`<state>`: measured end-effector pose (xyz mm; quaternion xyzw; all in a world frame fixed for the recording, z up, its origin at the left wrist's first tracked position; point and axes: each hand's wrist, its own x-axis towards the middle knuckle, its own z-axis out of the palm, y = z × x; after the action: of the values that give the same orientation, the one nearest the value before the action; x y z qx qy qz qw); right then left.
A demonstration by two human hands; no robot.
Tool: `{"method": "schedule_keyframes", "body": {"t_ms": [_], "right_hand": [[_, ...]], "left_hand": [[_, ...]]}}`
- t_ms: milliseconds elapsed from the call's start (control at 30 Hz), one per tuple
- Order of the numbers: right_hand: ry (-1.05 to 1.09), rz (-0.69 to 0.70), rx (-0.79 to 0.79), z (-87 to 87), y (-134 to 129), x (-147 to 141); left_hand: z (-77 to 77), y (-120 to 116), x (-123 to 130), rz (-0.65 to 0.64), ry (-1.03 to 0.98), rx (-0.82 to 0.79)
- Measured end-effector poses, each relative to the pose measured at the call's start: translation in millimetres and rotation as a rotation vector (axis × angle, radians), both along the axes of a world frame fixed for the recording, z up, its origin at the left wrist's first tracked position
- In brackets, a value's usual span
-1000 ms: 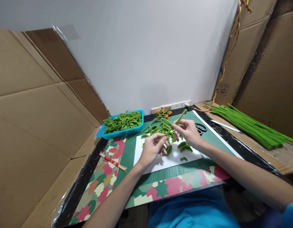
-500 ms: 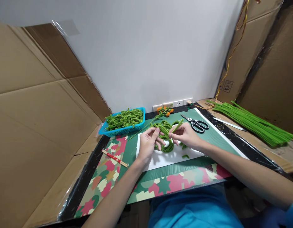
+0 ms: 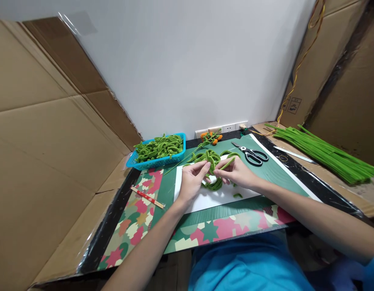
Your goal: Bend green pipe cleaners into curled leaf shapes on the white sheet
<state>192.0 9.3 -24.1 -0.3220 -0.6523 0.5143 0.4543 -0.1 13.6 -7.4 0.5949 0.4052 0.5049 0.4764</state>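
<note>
The grip of the left hand (image 3: 193,180) is closed, thumb and fingertips pinching a fuzzy green strip (image 3: 227,163). The right hand (image 3: 237,173) pinches it too, just beside the left, with a straight end of the strip slanting up past its fingers. A bent part stands up between the two hands, raised above a white sheet (image 3: 193,207); from here I can't tell whether it is all one piece.

Under and behind the fingers lies a heap of curled green pieces (image 3: 202,157), partly hidden by the hands. One short green piece (image 3: 237,195) lies apart on the sheet, nearer the person. The sheet rests on a green mat (image 3: 202,220) with a patterned border, spread over a black worktop (image 3: 111,220).

Near the right hand, on the mat, are black-handled scissors (image 3: 254,157). Behind the heap, close to the wall (image 3: 205,60), lies a stem with orange blossoms (image 3: 215,139). Off to the left sits a blue basket (image 3: 158,162) piled with more green pieces, and nearer the person lie chopsticks in a red wrapper (image 3: 147,197). Far right, a bundle of long green stems (image 3: 323,153) rests on cardboard.
</note>
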Motion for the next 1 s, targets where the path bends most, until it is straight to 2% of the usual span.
{"method": "schedule_keyframes", "body": {"t_ms": [100, 267, 467, 700, 1000], "right_hand": [[-0.030, 0.021, 0.017, -0.9, 0, 1], [-0.043, -0.034, 0.025, -0.1, 0, 2], [-0.138, -0.096, 0.191, 9.2, -3, 5], [0.124, -0.034, 0.017, 2.9, 7, 7], [0.176, -0.064, 0.044, 3.1, 7, 6]], "left_hand": [[0.3, -1, 1, -0.003, 0.007, 0.010], [3.5, -4, 2, -0.109, 0.099, 0.082], [3.8, -3, 3, -0.139, 0.087, 0.038], [-3.9, 3, 2, -0.161, -0.047, -0.128], [4.2, -10, 4, -0.295, 0.007, -0.090]]}}
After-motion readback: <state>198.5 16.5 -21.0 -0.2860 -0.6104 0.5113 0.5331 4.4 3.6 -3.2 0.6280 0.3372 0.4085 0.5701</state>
